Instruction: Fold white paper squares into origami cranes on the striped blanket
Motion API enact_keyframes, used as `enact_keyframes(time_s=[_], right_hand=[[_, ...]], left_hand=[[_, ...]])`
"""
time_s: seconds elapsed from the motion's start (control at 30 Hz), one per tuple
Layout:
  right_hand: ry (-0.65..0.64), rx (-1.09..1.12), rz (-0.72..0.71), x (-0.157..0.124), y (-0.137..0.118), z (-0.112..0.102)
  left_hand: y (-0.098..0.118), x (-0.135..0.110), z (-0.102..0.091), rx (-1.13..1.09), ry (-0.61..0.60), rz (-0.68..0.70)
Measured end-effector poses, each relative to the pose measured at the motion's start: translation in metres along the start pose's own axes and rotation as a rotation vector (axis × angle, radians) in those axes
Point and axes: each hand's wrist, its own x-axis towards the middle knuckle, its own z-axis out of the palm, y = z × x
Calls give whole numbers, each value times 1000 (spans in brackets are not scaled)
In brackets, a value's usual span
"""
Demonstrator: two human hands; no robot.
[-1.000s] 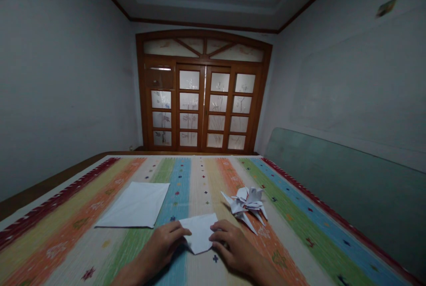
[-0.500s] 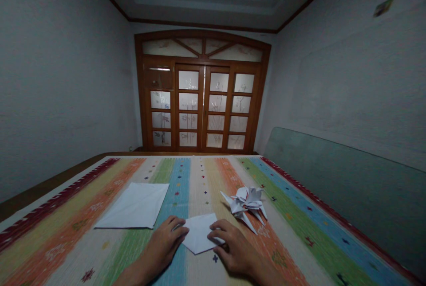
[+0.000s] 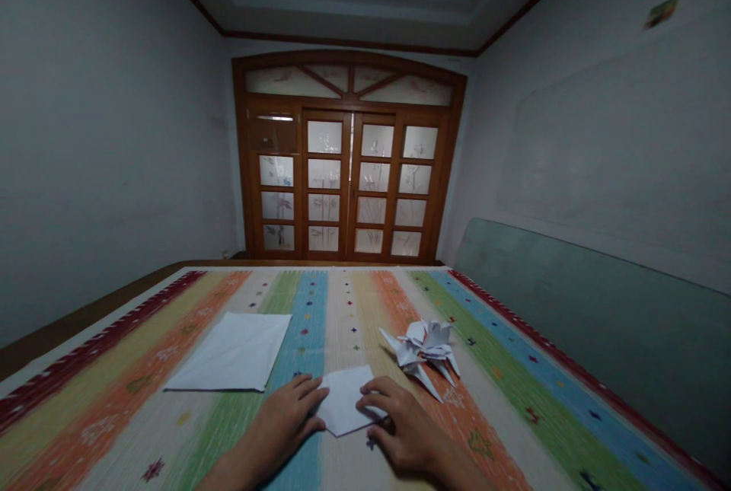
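Spread apart since the earlier frame, the fingers of the left hand (image 3: 284, 420) have shifted and now lie along the left edge of the folded white paper (image 3: 346, 401), their tips touching it. The right hand (image 3: 403, 426) rests on the paper's right side, with its fingers curved over that edge and pressing it down. Neither grip pinches the paper: both hands stay open and bear on it from above, and the paper lies flat between them with its point toward the person.

Beneath them spreads a striped woven cloth (image 3: 343, 301) in bands of red, orange, green, blue and cream, dotted with small stitched motifs. The paper sits on a cream band, just beside a blue one. Near the right hand, and apart from it, a white origami figure (image 3: 426, 346) stands on the orange stripe, its pointed flaps spread out. To the left, well clear of the left hand, a flat square sheet of white paper (image 3: 231, 352) lies on the cloth.

Past the cloth's far edge, a grey-green panel (image 3: 571, 323) leans along the right wall. At the far end of the room stand wooden double doors (image 3: 348, 171) with frosted, plant-patterned glass panes under an arched transom.
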Motion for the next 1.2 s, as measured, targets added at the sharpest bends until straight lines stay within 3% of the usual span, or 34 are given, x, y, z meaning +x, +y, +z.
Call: enact_keyframes(time_s=[0.3, 0.63, 0.73, 0.93, 1.1, 1.2], right_hand=[[40, 18, -41, 2, -1, 0], [215, 36, -7, 8, 7, 9], [274, 147, 30, 9, 10, 11], [484, 378, 134, 12, 17, 23], [443, 552, 199, 16, 13, 28], [431, 510, 250, 16, 12, 27]], left_hand=[[0, 0, -6, -17, -13, 11], [12, 1, -16, -64, -67, -70], [11, 1, -13, -139, 2, -76], [13, 2, -4, -401, 163, -243], [24, 6, -6, -608, 112, -345], [27, 9, -4, -671, 118, -362]])
